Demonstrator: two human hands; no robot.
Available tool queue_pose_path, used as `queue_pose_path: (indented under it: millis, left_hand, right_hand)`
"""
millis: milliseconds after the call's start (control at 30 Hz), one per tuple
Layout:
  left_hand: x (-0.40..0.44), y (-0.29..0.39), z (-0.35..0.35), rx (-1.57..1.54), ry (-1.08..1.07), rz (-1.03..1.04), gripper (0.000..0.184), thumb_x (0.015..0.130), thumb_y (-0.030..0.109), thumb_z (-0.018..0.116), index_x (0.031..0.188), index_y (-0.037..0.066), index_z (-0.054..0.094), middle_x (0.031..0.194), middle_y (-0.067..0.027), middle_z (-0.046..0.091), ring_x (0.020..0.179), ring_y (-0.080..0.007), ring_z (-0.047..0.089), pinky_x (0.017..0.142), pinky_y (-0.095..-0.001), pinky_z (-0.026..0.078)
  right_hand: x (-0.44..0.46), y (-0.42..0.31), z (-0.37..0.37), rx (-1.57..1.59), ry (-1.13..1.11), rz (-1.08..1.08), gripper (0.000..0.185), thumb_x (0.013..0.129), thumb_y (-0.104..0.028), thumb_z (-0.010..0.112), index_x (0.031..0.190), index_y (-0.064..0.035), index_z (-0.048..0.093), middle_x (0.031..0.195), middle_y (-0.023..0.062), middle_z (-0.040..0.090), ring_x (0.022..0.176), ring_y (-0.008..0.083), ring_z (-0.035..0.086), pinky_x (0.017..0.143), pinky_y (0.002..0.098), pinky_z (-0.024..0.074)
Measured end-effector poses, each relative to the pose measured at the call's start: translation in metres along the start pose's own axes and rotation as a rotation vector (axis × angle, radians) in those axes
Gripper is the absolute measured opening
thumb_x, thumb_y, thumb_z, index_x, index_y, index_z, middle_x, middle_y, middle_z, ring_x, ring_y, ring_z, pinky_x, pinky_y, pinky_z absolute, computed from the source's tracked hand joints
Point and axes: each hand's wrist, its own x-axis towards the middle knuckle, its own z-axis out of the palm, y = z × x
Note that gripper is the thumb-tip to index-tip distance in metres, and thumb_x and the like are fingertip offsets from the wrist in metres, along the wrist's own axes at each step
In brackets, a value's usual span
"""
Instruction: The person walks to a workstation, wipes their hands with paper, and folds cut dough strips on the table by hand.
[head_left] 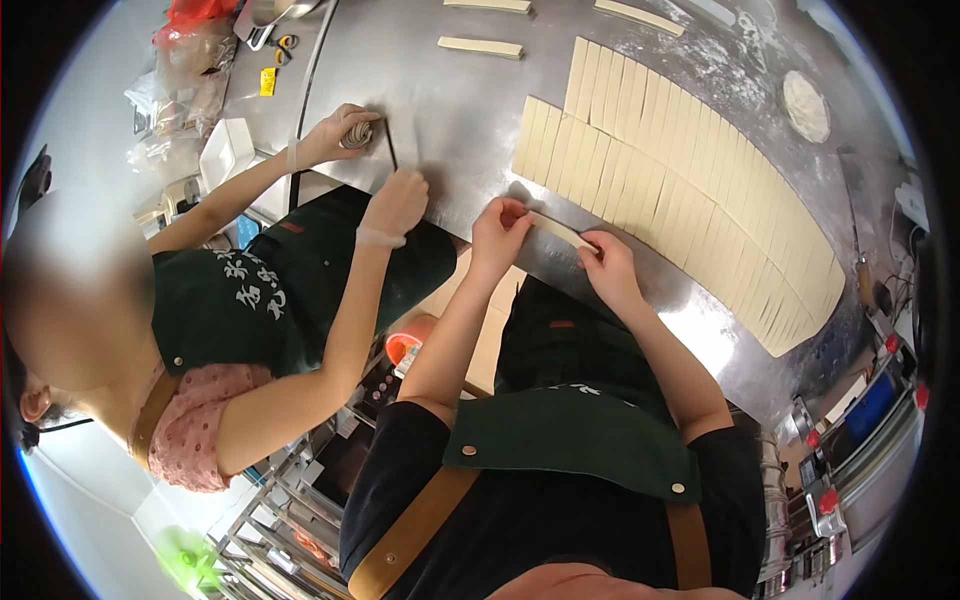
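Note:
A pale dough strip (562,231) is stretched between my two hands above the near edge of the steel table. My left hand (498,238) pinches its left end, and my right hand (610,270) grips the other end between thumb and fingers. Just beyond, a large dough sheet (665,185) lies cut into many narrow strips, in two rows. Farther back on the table rest a few separate strips, one dough strip (480,47) at the left and another strip (640,17) to the right.
On my left a co-worker holds a coiled roll (357,135) in one hand and a thin dark stick (391,145) near the other. A floury white lump (806,106) sits at the far right, near scattered flour. Scissors (286,48) and plastic bags (190,80) lie at the far left.

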Motion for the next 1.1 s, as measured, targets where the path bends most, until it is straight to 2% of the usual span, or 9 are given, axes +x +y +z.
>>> queue_pose_path:
  millis: [67,200,300,500,633,733,867,1000,1100]
  left_hand:
    - [0.013,0.016,0.002,0.360,0.159,0.247,0.020,0.076,0.002,0.068,0.095,0.001,0.061,0.091,-0.0115,0.062,0.075,-0.0237,0.061,0.069,-0.0320,0.050]
    - [0.091,0.055,-0.006,0.527,0.218,0.671,0.025,0.075,-0.001,0.061,0.099,0.004,0.064,0.094,-0.0117,0.061,0.087,-0.0307,0.058,0.072,-0.0380,0.050]
    - [0.139,0.064,-0.005,0.570,0.057,0.785,0.027,0.074,0.000,0.060,0.100,0.006,0.065,0.094,-0.0101,0.061,0.093,-0.0309,0.056,0.076,-0.0402,0.050]
    - [0.161,0.069,-0.009,0.803,-0.074,0.715,0.016,0.078,0.009,0.061,0.092,0.011,0.067,0.092,-0.0079,0.062,0.093,-0.0284,0.058,0.076,-0.0405,0.051]
    - [0.158,0.076,-0.009,0.662,-0.095,0.550,0.011,0.077,0.009,0.062,0.088,0.008,0.065,0.085,-0.0094,0.062,0.086,-0.0297,0.059,0.074,-0.0396,0.050]
    - [0.158,0.066,-0.004,0.490,-0.104,0.410,0.011,0.077,0.008,0.061,0.087,0.006,0.064,0.085,-0.0112,0.063,0.082,-0.0302,0.061,0.073,-0.0386,0.050]
    - [0.149,0.061,-0.002,0.460,-0.030,0.418,0.015,0.078,0.006,0.063,0.092,0.003,0.065,0.086,-0.0135,0.065,0.078,-0.0268,0.064,0.071,-0.0353,0.051]
    - [0.147,0.057,-0.001,0.488,0.035,0.510,0.016,0.078,0.004,0.062,0.094,0.002,0.066,0.086,-0.0143,0.067,0.076,-0.0250,0.065,0.070,-0.0332,0.052]
    - [0.142,0.061,0.002,0.468,0.047,0.373,0.014,0.077,0.005,0.061,0.090,0.002,0.066,0.085,-0.0143,0.067,0.079,-0.0298,0.065,0.072,-0.0370,0.052]
  right_hand:
    - [-0.003,-0.011,-0.005,-0.234,0.070,-0.110,0.022,0.082,-0.012,0.067,0.100,0.0003,0.062,0.087,0.0117,0.064,0.071,0.0238,0.065,0.066,0.0350,0.0516]
    - [-0.015,-0.027,-0.015,-0.507,0.165,-0.226,0.024,0.080,-0.016,0.069,0.099,-0.0030,0.062,0.083,0.0099,0.061,0.070,0.0258,0.062,0.062,0.0374,0.0496]
    - [-0.021,-0.032,-0.024,-0.512,0.160,-0.193,0.023,0.080,-0.016,0.068,0.099,-0.0034,0.062,0.082,0.0084,0.060,0.069,0.0255,0.062,0.061,0.0367,0.0491]
    - [-0.026,-0.033,-0.026,-0.435,0.169,-0.174,0.022,0.080,-0.014,0.068,0.099,-0.0035,0.063,0.081,0.0072,0.061,0.070,0.0253,0.062,0.061,0.0356,0.0490]
    - [-0.018,-0.041,-0.019,-0.376,0.183,-0.188,0.021,0.080,-0.012,0.066,0.099,-0.0038,0.064,0.084,0.0079,0.062,0.072,0.0269,0.063,0.063,0.0378,0.0495]
    - [0.008,-0.052,-0.014,-0.338,0.117,-0.237,0.025,0.082,-0.010,0.063,0.106,-0.0035,0.061,0.097,0.0112,0.063,0.079,0.0296,0.064,0.068,0.0401,0.0504]
    - [0.080,-0.080,-0.006,-0.479,0.139,-0.618,0.055,0.080,-0.003,0.056,0.133,-0.0047,0.043,0.135,0.0138,0.049,0.093,0.0314,0.063,0.077,0.0404,0.0516]
    - [0.112,-0.097,0.007,-0.742,-0.034,-0.478,0.068,0.076,0.001,0.054,0.141,-0.0005,0.033,0.142,0.0136,0.043,0.088,0.0293,0.065,0.073,0.0402,0.0530]
    - [0.115,-0.101,0.009,-0.860,-0.081,-0.420,0.071,0.076,0.002,0.053,0.142,0.0033,0.029,0.145,0.0152,0.039,0.084,0.0281,0.067,0.069,0.0407,0.0537]
